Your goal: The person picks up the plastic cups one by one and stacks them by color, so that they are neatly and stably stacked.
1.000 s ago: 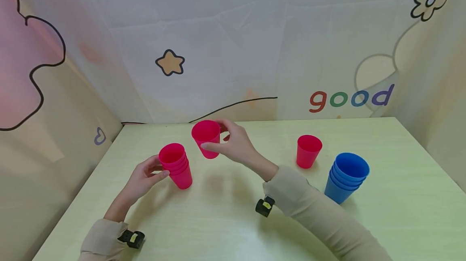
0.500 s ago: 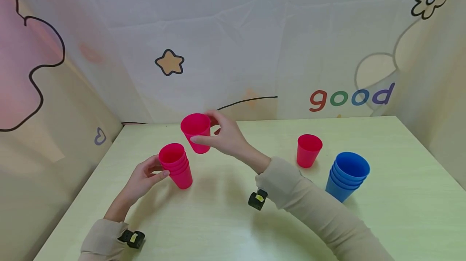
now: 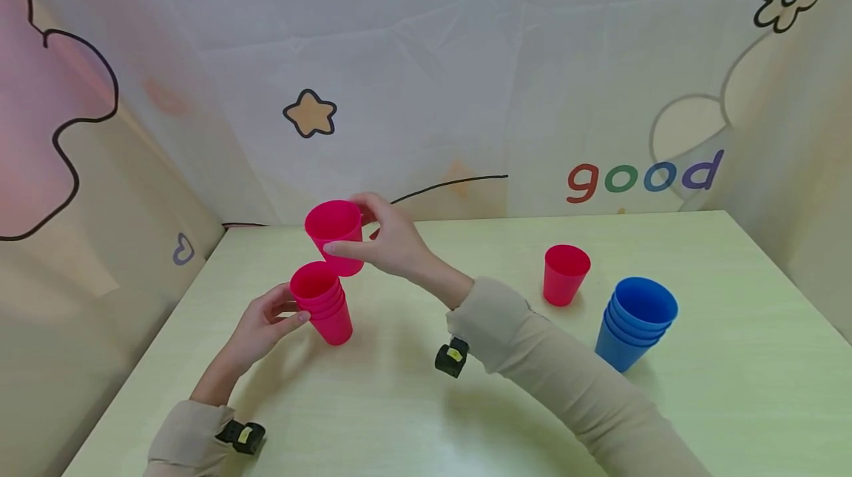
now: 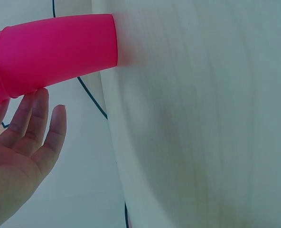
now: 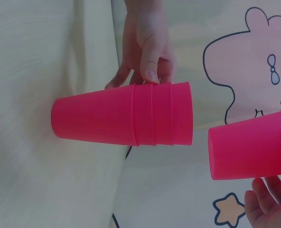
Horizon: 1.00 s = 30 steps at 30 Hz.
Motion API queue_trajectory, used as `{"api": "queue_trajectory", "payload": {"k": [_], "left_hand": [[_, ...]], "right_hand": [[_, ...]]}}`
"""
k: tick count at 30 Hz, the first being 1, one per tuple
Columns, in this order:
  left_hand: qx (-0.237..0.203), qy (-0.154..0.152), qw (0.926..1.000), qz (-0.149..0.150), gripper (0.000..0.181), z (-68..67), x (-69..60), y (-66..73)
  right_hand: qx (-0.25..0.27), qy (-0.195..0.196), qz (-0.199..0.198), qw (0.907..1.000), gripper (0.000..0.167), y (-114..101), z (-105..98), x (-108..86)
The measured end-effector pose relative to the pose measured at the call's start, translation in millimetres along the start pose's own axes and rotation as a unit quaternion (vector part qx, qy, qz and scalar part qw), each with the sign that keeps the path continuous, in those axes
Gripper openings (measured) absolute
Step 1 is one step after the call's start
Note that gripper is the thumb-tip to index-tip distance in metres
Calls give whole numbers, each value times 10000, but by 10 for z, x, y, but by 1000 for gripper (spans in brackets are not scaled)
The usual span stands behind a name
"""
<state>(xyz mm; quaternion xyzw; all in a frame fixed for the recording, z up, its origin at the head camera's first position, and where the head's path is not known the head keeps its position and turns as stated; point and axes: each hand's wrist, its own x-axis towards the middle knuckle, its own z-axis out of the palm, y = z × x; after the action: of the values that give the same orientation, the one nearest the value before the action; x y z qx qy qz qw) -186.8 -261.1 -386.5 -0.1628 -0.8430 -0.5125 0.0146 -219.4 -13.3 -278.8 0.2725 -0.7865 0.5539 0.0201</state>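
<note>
On the left part of the table, a stack of nested pink-red plastic cups (image 3: 330,318) stands upright. My left hand (image 3: 262,325) holds its side near the rims, thumb in front and fingers behind. My right hand (image 3: 393,244) grips a single pink-red cup (image 3: 336,229) between thumb and fingers, in the air just above and behind the stack. In the right wrist view, the raised cup (image 5: 254,147) is apart from the stack's top rim, its base facing the stack (image 5: 121,114). The left wrist view shows the stack's lower part (image 4: 60,47) with fingers against it.
Another pink-red cup (image 3: 566,276) stands alone on the right of the pale table (image 3: 386,418). Near it stands a stack of blue cups (image 3: 632,325), slightly closer to me. A printed cloth backdrop (image 3: 426,92) rises behind the table.
My right hand has carried the single cup leftward and slightly up, from right of the stack to above its back edge. My left hand and the stack have stayed put.
</note>
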Motion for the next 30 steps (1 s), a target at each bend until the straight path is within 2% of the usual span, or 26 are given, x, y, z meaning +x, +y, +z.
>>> {"api": "queue_trajectory", "payload": {"k": [14, 21, 30], "left_hand": [[-22, -22, 10000, 51, 47, -6, -5, 15], [-13, -13, 10000, -4, 49, -3, -5, 14], [-30, -17, 10000, 30, 51, -4, -8, 19]], "right_hand": [[204, -167, 34, 9996, 56, 8, 230, 120], [183, -274, 100, 9994, 58, 24, 302, 137], [100, -421, -4, 9991, 59, 39, 368, 167]]}}
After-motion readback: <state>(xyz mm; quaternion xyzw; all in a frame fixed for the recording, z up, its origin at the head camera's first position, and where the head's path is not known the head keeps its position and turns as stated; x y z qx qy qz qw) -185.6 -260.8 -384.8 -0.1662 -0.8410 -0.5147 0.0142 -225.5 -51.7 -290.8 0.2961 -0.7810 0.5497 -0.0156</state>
